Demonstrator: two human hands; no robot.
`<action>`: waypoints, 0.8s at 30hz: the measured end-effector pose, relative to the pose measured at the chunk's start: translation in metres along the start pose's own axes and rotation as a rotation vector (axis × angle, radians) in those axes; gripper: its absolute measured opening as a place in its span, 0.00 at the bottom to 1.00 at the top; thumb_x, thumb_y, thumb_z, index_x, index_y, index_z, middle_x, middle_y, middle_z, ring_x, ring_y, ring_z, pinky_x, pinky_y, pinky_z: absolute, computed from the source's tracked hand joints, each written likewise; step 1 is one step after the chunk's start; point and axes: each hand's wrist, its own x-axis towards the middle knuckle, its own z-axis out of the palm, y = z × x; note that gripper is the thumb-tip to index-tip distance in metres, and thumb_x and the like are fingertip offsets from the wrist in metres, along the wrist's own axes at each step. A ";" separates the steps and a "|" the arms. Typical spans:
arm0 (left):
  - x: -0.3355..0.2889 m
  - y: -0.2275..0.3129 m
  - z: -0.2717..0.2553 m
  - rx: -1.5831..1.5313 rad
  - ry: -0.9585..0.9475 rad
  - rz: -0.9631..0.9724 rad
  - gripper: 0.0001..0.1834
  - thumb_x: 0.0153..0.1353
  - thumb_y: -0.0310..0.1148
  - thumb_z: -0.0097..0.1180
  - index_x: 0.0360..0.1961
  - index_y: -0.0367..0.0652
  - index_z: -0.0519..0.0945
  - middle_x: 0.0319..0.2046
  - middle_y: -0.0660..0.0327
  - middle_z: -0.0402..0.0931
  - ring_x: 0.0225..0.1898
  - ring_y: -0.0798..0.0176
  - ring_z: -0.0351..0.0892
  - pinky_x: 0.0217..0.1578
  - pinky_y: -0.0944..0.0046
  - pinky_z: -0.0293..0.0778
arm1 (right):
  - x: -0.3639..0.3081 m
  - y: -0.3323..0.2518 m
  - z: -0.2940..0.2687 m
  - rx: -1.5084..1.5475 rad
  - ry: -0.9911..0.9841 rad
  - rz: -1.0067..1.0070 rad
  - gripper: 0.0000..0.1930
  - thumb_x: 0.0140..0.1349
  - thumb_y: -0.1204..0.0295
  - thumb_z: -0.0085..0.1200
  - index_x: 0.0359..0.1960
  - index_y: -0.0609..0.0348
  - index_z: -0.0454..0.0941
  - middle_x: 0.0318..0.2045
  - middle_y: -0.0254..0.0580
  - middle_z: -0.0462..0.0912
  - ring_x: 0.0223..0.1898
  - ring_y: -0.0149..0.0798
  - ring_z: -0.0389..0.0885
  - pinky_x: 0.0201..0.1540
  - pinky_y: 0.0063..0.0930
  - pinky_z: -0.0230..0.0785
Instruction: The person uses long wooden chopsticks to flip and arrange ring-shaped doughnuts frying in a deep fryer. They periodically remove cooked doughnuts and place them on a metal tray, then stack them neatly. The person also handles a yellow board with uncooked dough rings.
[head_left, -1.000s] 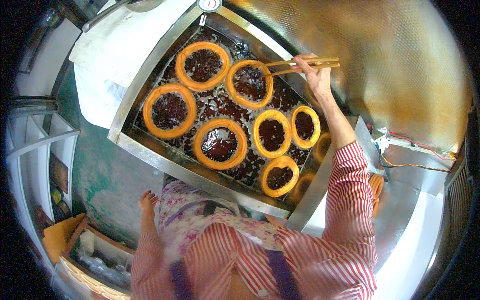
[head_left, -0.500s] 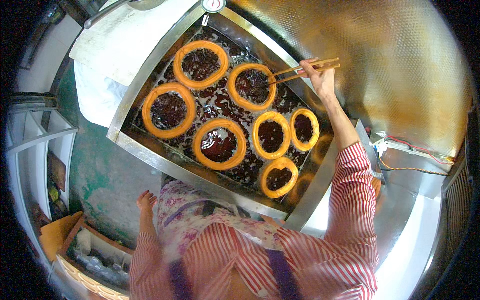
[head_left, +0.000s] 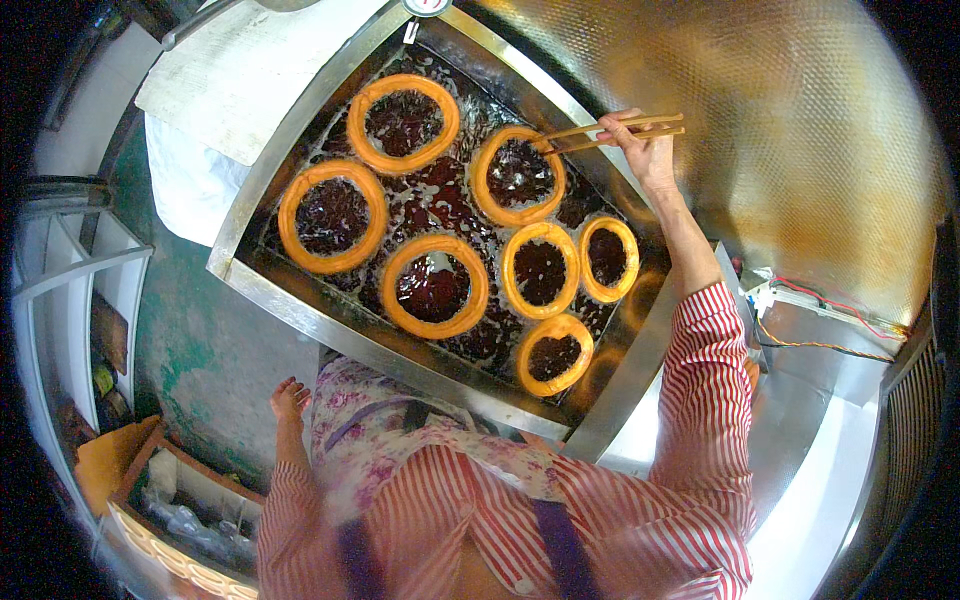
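Observation:
My right hand point(head_left: 640, 150) is closed around a pair of long wooden chopsticks point(head_left: 580, 132) over the fryer's far right edge. Their tips reach the upper right rim of a golden fried dough ring point(head_left: 480, 180) floating in dark oil. Three other large rings, one of them a far-left ring point(head_left: 285, 220), float to the left and nearer me. Smaller, paler rings, including an oval ring point(head_left: 511, 270), cluster at the right. My left hand point(head_left: 290, 398) hangs low beside the floral apron point(head_left: 350, 400), fingers apart and holding nothing.
The square metal fryer point(head_left: 300, 308) has a wide steel rim and a round dial point(head_left: 427, 6) at its far corner. A dimpled metal sheet point(head_left: 780, 120) lines the right. Wires point(head_left: 830, 305) lie right of my forearm. Shelves point(head_left: 75, 270) and an open box point(head_left: 200, 490) stand left.
The ring at the chopstick tips has shifted to the right, away from the far-left rings. My right hand and the chopsticks have moved slightly right. My left hand still hangs low.

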 end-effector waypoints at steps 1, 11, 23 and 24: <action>-0.003 0.001 0.001 -0.008 0.010 -0.002 0.17 0.56 0.30 0.49 0.48 0.38 0.71 0.33 0.56 0.76 0.27 0.59 0.78 0.24 0.65 0.75 | 0.001 0.001 -0.001 -0.002 0.015 0.023 0.08 0.55 0.74 0.58 0.31 0.69 0.76 0.28 0.43 0.81 0.28 0.36 0.82 0.32 0.26 0.76; 0.005 -0.011 -0.020 -0.133 -0.012 0.009 0.17 0.56 0.27 0.49 0.48 0.37 0.71 0.32 0.55 0.75 0.27 0.58 0.78 0.24 0.64 0.76 | 0.026 0.002 -0.007 0.020 0.028 0.002 0.08 0.54 0.75 0.58 0.29 0.70 0.77 0.25 0.43 0.81 0.26 0.34 0.82 0.27 0.24 0.77; 0.009 -0.017 -0.028 -0.132 0.034 0.030 0.17 0.55 0.26 0.51 0.47 0.38 0.71 0.31 0.57 0.76 0.26 0.59 0.78 0.23 0.63 0.76 | 0.041 0.001 -0.016 0.046 -0.034 0.049 0.08 0.56 0.73 0.57 0.30 0.69 0.76 0.25 0.46 0.80 0.26 0.36 0.82 0.27 0.24 0.77; 0.008 -0.017 -0.027 -0.110 0.041 0.032 0.17 0.55 0.26 0.51 0.47 0.38 0.71 0.31 0.57 0.76 0.27 0.59 0.78 0.23 0.63 0.76 | 0.044 0.002 -0.016 0.085 -0.041 0.048 0.08 0.56 0.73 0.57 0.30 0.69 0.76 0.25 0.46 0.80 0.26 0.36 0.82 0.27 0.24 0.77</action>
